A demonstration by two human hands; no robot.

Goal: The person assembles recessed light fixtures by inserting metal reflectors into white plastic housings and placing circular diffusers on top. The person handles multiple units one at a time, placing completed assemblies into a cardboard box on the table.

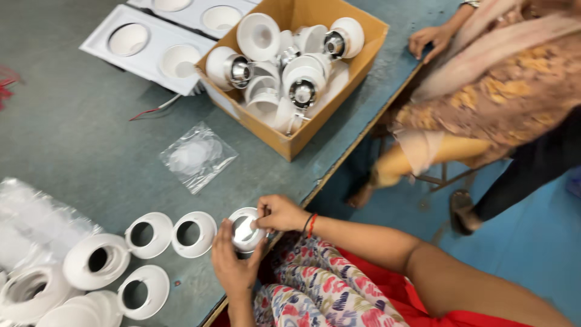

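Left hand (233, 266) cupped under round downlight housing (245, 230), fingers curled up its left side. Right hand (278, 213) pinched narrow on housing's upper right rim. Housing held between both hands at table edge (321, 178); shiny reflector face points up toward camera, axis roughly vertical, no clear long side.

Just left of left hand: white trim rings (193, 233) lying flat, several more further left. Well beyond right hand: cardboard box (363, 54) heaped with similar fittings. Judging by that heap, most work remains.

Another person's hand (430, 41) rests beyond box.
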